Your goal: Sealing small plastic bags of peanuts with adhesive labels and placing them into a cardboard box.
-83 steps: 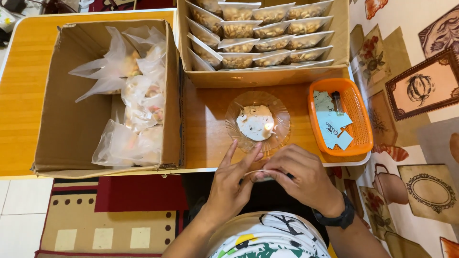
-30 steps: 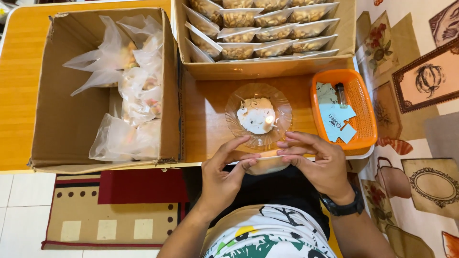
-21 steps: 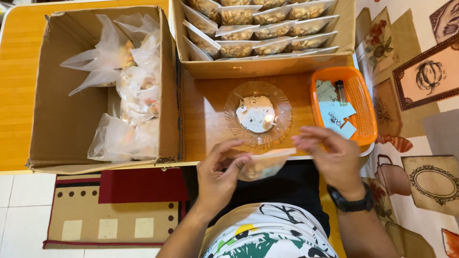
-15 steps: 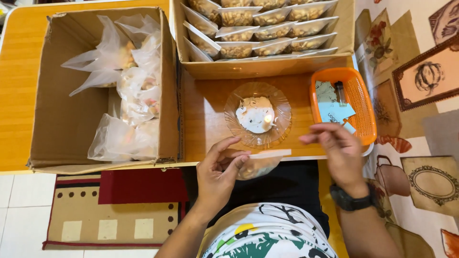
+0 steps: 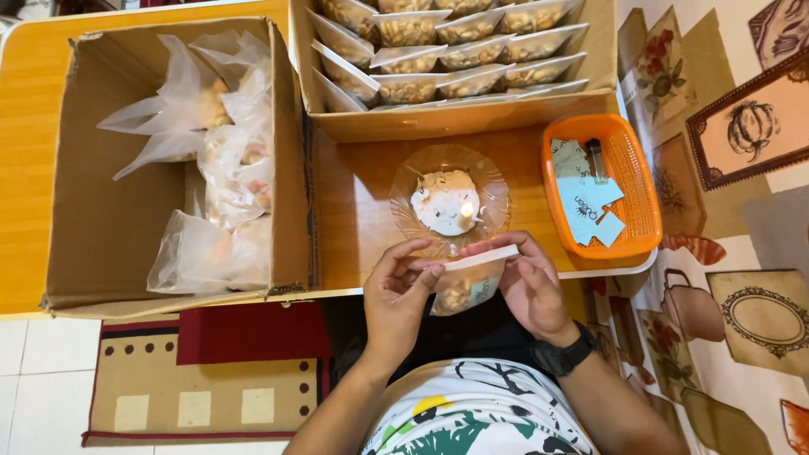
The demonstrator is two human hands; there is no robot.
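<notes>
Left hand [image 5: 403, 291] and right hand [image 5: 529, 286] at the surface's [image 5: 362, 211] near edge, both pinching a small clear bag [image 5: 466, 285] of nuts by its white top strip, fingers pressed on it from either end. Just beyond, a glass dish [image 5: 449, 200] with a lit candle [image 5: 447, 202]. Toward the right edge, an orange basket [image 5: 634, 202] of blue paper slips. At the left, an open carton [image 5: 109, 227] of filled bags. At the far edge, a box [image 5: 455, 118] of packed rows.
</notes>
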